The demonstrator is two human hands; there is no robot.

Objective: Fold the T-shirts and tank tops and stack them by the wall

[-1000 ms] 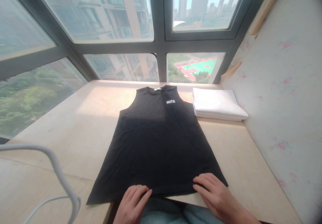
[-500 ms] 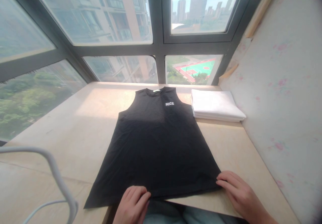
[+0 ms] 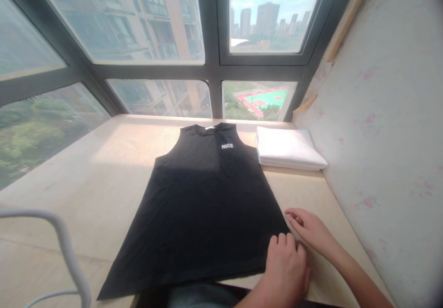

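A black sleeveless shirt point(image 3: 204, 206) with a small white "NICE" print lies flat on the light wooden table point(image 3: 104, 183), neck toward the window. My left hand point(image 3: 287, 271) has crossed over to the shirt's lower right corner, its fingers curled down onto the hem. Just beyond it, my right hand point(image 3: 309, 232) rests at the shirt's right side edge near the same corner, with bent fingers pinching at the fabric edge. The corner itself is hidden under my hands.
A stack of folded white cloth point(image 3: 289, 148) sits at the back right by the wall. A white curved tube frame point(image 3: 65, 252) stands at the lower left. Large windows run along the table's far and left sides. My jeans show below the table's front edge.
My left hand went from the middle of the hem to the lower right corner. My right hand slid right and up along the side edge. The view shifted slightly right.
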